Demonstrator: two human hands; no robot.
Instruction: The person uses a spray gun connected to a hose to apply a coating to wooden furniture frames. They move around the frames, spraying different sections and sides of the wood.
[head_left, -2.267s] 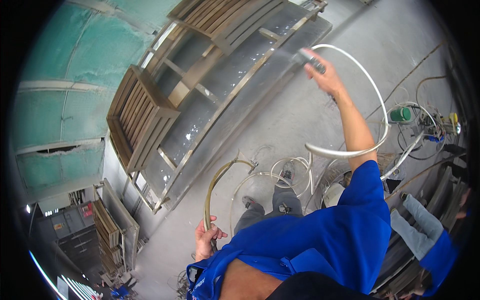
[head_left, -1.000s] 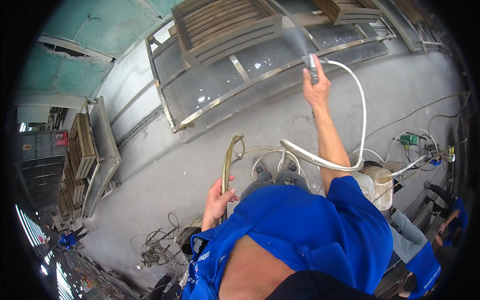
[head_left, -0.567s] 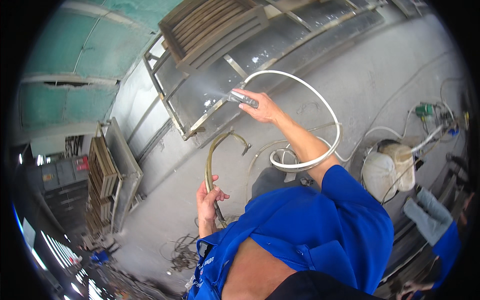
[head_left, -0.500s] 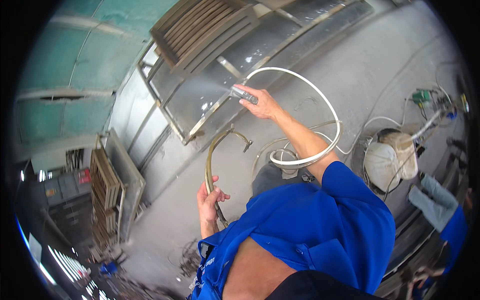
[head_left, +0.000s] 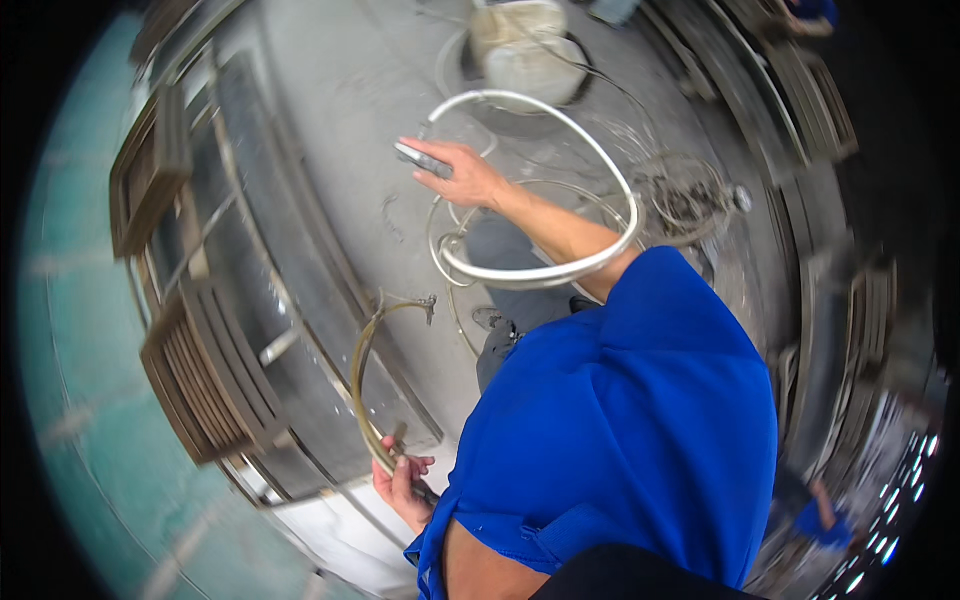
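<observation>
My right hand point(head_left: 468, 176) is wrapped round a small silver spray gun point(head_left: 422, 159), held out over the grey floor. A white hose point(head_left: 596, 152) loops from near it round my forearm. Lower left, my left hand point(head_left: 402, 488) grips a yellowish hose point(head_left: 357, 384), which arcs upward to a metal fitting point(head_left: 430, 307) at its free end. Left of the hoses, stacked brown slatted frames point(head_left: 210, 375) rest on a long metal frame rack point(head_left: 245, 190). My fingers partly hide the gun's grip.
A pale sack-like container point(head_left: 535, 65) stands on the floor ahead, with coiled hoses and cables point(head_left: 690, 195) to its right. Long dark frames point(head_left: 735, 80) line the right side. Another person's blue sleeve point(head_left: 825, 525) shows at lower right. Green wall panels point(head_left: 70, 350) are at left.
My view has swung to the right, so the rack now lies at the left. The mist seen earlier at the gun's nozzle no longer shows. Both hands keep their holds.
</observation>
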